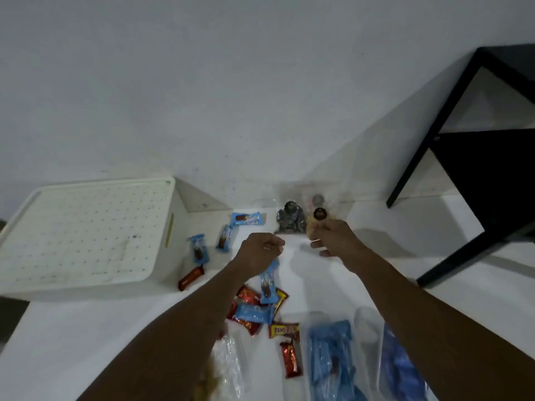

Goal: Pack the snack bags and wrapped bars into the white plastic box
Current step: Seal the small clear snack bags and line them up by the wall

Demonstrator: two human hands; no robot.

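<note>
Clear bags of blue-wrapped bars (330, 360) lie nearest, unpacked; R hand (333, 237) pinches a small bag of pale snacks (315, 222), prob. to carry it to the white plastic box (86, 233) at far left, while L hand (262, 250) is curled, cannot tell if it holds sth.

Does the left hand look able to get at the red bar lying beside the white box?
Probably yes: the red bar lies uncovered beside the white box, close to the left hand. That hand seems to hold a blue bar, which may hinder.
</note>
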